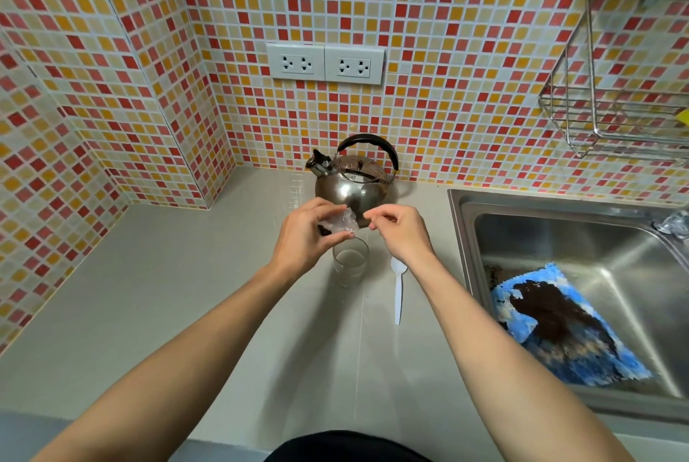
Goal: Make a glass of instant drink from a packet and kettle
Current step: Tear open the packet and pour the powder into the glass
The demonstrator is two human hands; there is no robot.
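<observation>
My left hand [307,234] holds a small clear packet [341,223] with dark powder in one corner, just above and behind an empty glass [350,263] on the counter. My right hand [400,228] is beside it, thumb and forefinger pinched together close to the packet's right edge; I cannot tell whether they touch it. A steel kettle [352,182] with a black handle stands right behind both hands. To the right of the glass a white plastic spoon [398,290] lies on the counter.
A steel sink [581,238] sits to the right, with a blue cloth [559,327] stained dark brown inside. A wire rack [619,107] hangs on the tiled wall at upper right. Two wall sockets [325,62] are above the kettle. The grey counter [149,294] extends left.
</observation>
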